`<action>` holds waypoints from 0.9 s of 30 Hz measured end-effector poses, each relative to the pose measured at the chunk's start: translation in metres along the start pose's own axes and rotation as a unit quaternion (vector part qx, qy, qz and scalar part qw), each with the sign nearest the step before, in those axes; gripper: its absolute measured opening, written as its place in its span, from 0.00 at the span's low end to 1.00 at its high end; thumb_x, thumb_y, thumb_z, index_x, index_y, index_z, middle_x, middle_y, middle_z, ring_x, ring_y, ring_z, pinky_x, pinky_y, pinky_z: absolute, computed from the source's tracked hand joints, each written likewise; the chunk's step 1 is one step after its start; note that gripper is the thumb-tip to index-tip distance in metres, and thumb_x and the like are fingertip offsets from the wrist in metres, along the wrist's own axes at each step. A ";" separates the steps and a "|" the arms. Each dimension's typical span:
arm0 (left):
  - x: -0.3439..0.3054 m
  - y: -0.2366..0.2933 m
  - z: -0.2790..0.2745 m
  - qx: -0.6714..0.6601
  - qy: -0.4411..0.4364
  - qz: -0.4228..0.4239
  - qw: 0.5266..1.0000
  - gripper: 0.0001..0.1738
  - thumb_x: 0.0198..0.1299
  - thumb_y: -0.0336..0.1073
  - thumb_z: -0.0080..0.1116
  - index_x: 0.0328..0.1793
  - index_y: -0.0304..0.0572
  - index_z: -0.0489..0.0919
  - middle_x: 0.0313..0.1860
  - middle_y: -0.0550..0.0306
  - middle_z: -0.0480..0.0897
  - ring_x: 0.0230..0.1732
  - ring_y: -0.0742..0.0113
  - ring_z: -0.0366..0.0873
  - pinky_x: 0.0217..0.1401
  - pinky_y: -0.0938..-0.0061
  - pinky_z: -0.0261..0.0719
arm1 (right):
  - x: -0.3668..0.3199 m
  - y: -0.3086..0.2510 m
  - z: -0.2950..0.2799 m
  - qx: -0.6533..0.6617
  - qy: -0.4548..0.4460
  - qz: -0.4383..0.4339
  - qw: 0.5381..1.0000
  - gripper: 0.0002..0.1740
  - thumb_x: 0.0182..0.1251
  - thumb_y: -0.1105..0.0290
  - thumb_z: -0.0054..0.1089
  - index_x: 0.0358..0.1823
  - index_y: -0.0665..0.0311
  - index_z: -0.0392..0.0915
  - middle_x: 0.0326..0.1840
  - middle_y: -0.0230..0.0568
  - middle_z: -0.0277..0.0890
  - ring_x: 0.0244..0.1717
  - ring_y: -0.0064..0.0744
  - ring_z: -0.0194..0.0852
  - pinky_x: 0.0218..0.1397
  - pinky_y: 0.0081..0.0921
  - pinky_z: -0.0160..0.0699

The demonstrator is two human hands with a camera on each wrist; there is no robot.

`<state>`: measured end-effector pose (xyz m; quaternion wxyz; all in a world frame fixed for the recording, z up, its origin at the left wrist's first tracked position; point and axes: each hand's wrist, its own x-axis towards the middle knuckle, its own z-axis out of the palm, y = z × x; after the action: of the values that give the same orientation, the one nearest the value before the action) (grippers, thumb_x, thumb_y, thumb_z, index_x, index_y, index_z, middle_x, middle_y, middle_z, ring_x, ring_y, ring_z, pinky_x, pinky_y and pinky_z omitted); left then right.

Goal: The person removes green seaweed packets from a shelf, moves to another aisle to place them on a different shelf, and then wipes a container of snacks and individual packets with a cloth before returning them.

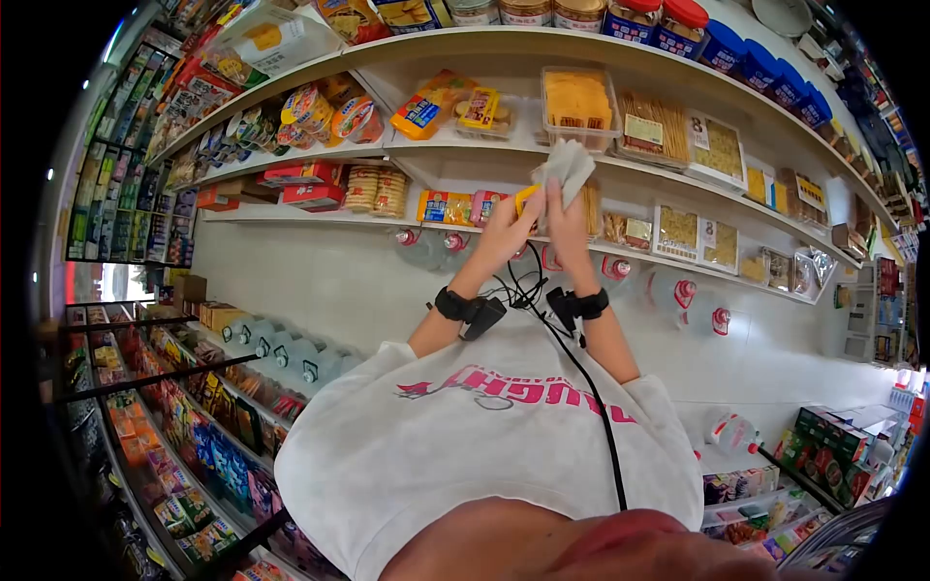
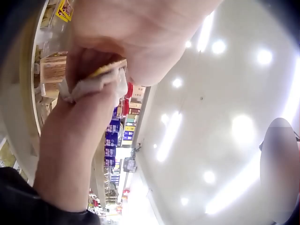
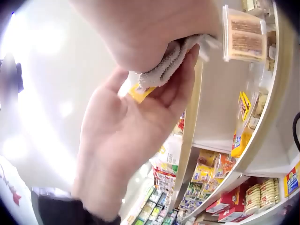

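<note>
Both hands meet in front of the shelves at chest height. My left hand point(image 1: 504, 234) holds a small item with a yellow face point(image 3: 139, 93), mostly covered by fingers and cloth; its kind I cannot tell. A folded whitish cloth point(image 1: 566, 170) is gripped in my right hand point(image 1: 569, 225) and lies against the yellow item. In the right wrist view, the left palm faces the camera, with its fingers behind the textured cloth point(image 3: 168, 68). The left wrist view shows the cloth point(image 2: 93, 86) wrapped close over the item's yellow edge point(image 2: 105, 69).
Right behind the hands, a clear tub of orange-yellow food point(image 1: 579, 102) stands on the middle shelf. Packs of noodles point(image 1: 651, 131) sit to its right. Large water bottles point(image 1: 418, 250) line the floor beneath the shelves. A black cable point(image 1: 596, 397) runs down the shirt.
</note>
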<state>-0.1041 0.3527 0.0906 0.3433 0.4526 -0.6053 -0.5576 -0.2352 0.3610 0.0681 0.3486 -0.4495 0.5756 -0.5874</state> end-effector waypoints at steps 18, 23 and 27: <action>0.036 -0.002 -0.037 -0.091 0.118 0.008 0.989 0.19 0.71 0.43 0.61 0.53 0.31 0.85 0.36 0.60 0.85 0.36 0.78 0.76 0.38 0.78 0.74 | 0.027 0.030 -0.004 0.393 0.136 0.187 0.890 0.21 0.73 0.58 0.64 0.53 0.70 0.80 0.46 0.36 0.84 0.45 0.24 0.82 0.48 0.24 0.78; 0.079 -0.060 -0.070 0.041 0.034 0.046 0.998 0.15 0.69 0.39 0.63 0.49 0.31 0.85 0.29 0.68 0.80 0.34 0.80 0.78 0.38 0.80 0.77 | 0.035 0.043 0.048 0.164 -0.043 0.129 0.977 0.19 0.68 0.66 0.68 0.54 0.72 0.80 0.47 0.37 0.84 0.46 0.24 0.81 0.49 0.24 0.78; 0.102 -0.069 -0.126 0.046 -0.027 0.059 0.997 0.14 0.63 0.32 0.67 0.50 0.28 0.85 0.36 0.58 0.86 0.36 0.75 0.82 0.41 0.77 0.80 | 0.070 0.065 0.087 0.145 -0.057 0.158 0.975 0.18 0.68 0.66 0.68 0.52 0.72 0.81 0.45 0.39 0.85 0.41 0.26 0.81 0.46 0.26 0.79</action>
<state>-0.0133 0.2140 0.0317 0.3380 0.4162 -0.6647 -0.5203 -0.1861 0.2582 0.0073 0.5308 -0.3304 0.5268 -0.5759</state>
